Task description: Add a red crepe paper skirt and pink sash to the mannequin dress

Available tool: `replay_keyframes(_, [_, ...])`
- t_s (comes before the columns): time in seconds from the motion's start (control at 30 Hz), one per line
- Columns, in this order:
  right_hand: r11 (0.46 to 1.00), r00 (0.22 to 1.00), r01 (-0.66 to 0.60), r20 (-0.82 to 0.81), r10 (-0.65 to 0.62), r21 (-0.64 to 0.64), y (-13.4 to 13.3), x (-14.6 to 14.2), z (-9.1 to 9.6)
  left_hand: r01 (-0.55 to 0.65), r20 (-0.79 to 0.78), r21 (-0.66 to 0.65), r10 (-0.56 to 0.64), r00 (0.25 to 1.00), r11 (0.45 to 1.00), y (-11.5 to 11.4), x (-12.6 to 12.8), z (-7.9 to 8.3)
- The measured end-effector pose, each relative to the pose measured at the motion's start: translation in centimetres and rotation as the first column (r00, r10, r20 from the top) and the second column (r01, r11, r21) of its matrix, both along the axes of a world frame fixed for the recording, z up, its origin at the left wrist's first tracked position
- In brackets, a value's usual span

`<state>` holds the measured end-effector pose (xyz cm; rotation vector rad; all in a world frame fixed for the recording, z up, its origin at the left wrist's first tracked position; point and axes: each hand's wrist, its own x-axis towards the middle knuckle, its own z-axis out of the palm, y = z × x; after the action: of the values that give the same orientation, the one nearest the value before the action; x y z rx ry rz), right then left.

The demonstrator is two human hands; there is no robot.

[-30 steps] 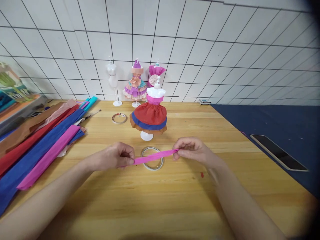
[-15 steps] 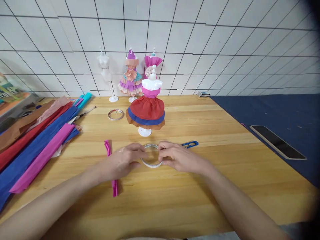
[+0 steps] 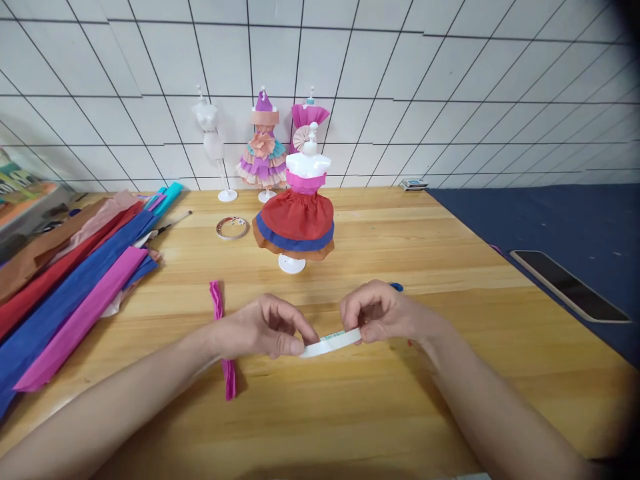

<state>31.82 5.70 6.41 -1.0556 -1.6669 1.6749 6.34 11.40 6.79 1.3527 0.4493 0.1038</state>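
Tipped up from lying flat, the white ring [image 3: 331, 344] now slants between two hands. The left hand [image 3: 263, 327] pinches one end and the right hand [image 3: 384, 312] pinches the other, so neither is free for the pink strip [image 3: 229, 380], which lies on the counter [image 3: 310, 427] under the left wrist [image 3: 215, 341].

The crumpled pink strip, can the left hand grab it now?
Probably not just yet: the left hand is holding the white tape roll. But the pink strip lies close, passing beneath its wrist, so letting go should help.
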Motion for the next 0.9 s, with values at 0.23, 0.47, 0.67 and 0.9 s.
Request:
replay_keyframes(0.23, [0.999,1.0,0.018,0.005,-0.018,0.03,-0.7,-0.5,0.7,-0.411,0.108,0.406,0.404,0.908,0.816,-2.9,0.4,1.2])
replay_keyframes(0.47, [0.991,0.989,0.093,0.104,-0.103,0.101,-1.6,-1.8,1.9,-0.242,-0.048,0.316,0.271,0.961,0.917,-2.8,0.4,1.5])
replay_keyframes(0.67, [0.988,0.992,0.032,0.116,-0.05,0.152,-1.7,-2.0,1.6,-0.081,-0.046,0.114,0.087,0.995,0.99,-0.9,0.1,0.4])
replay_keyframes(0.9, [0.99,0.992,0.026,0.12,-0.043,0.135,-1.8,-1.1,1.8,0.015,-0.002,0.004,-0.015,1.0,1.0,-0.5,-0.4,0.6])
